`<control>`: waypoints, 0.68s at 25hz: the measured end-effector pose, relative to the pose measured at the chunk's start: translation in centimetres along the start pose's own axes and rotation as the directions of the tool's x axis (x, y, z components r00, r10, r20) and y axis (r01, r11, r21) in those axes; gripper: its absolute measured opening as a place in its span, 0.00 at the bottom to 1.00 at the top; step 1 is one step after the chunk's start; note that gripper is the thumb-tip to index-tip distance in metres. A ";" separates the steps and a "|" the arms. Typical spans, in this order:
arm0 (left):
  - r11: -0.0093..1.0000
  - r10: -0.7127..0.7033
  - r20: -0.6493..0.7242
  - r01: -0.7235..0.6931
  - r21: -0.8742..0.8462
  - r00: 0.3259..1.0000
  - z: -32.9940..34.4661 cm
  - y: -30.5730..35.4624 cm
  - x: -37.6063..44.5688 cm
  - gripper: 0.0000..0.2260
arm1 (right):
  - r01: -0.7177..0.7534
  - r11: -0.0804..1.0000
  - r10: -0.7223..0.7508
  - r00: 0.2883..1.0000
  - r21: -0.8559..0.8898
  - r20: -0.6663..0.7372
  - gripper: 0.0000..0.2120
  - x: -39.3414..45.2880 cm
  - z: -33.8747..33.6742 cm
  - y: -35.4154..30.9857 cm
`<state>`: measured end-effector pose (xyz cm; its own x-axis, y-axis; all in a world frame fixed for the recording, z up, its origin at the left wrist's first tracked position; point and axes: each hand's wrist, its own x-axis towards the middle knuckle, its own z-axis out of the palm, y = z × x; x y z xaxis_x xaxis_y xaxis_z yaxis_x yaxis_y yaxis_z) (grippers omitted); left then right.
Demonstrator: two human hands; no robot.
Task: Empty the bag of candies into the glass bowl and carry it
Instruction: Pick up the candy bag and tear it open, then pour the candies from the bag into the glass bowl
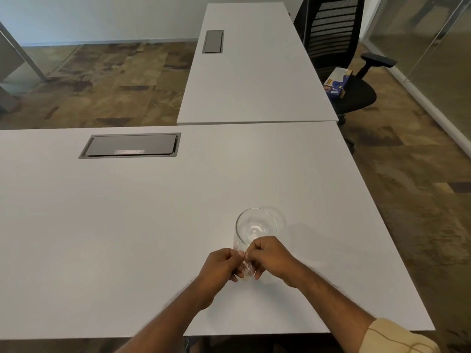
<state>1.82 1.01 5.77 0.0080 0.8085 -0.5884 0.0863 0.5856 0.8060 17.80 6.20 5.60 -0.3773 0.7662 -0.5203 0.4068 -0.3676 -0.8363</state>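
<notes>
A clear glass bowl (256, 225) stands upright on the white table (127, 225), with nothing visible inside it. Just in front of the bowl, my left hand (220, 266) and my right hand (271, 258) are close together. Both pinch a small clear plastic bag (246, 267) at its top edge. The bag hangs between my fingers, touching or just above the tabletop. My fingers hide most of the bag, and I cannot make out the candies in it.
A grey cable hatch (131, 145) is set into the table at the far left. A second white table (252, 67) adjoins at the back. A black office chair (339, 62) with a blue box (337, 84) on its seat stands at the right.
</notes>
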 end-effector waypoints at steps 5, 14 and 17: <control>0.968 0.137 0.039 -0.142 0.206 0.990 0.6 0.9 -0.1 0.17 | 0.040 0.997 -0.040 0.999 0.059 0.002 0.12 -0.7 0.2 0.0; 0.976 0.205 -0.020 -0.206 -0.065 0.978 0.4 1.6 0.7 0.22 | 0.130 0.883 -0.142 0.990 0.452 -0.009 0.12 -0.3 0.1 0.1; 0.976 0.212 -0.041 -0.210 0.063 0.976 -0.3 2.3 0.8 0.21 | 0.140 0.935 -0.109 0.988 0.325 -0.113 0.12 -0.1 -0.4 0.3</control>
<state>1.71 3.07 7.20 -0.0146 0.9161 -0.4007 0.1453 0.3984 0.9056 18.32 6.21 5.46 -0.3224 0.8563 -0.4034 0.0569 -0.4079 -0.9113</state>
